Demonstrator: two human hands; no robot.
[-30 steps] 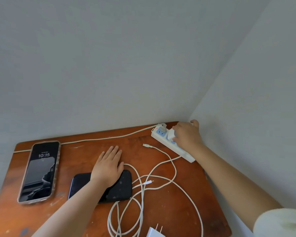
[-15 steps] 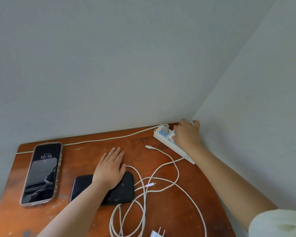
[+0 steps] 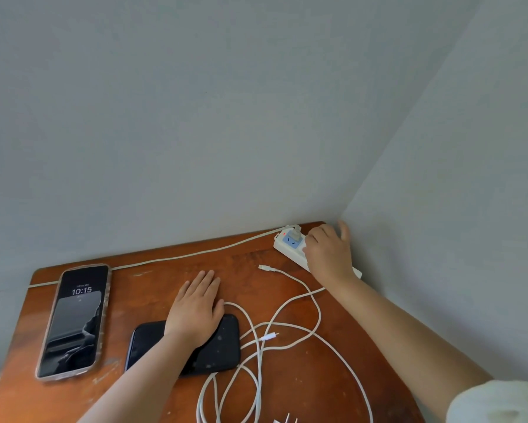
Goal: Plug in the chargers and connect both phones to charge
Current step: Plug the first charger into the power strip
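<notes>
Now right hand (image 3: 328, 254) covers power strip (image 3: 290, 244), upper right; grip unclear. Left hand (image 3: 195, 312) flat, fingers straight, on dark phone (image 3: 213, 346).

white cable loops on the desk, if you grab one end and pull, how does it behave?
Likely floppy: the white cable lies in loose overlapping loops, so one end probably drags and snags the others. Probably light, sliding easily on the table. One loop touches the dark phone, but the left hand resting there should steady it.
</notes>
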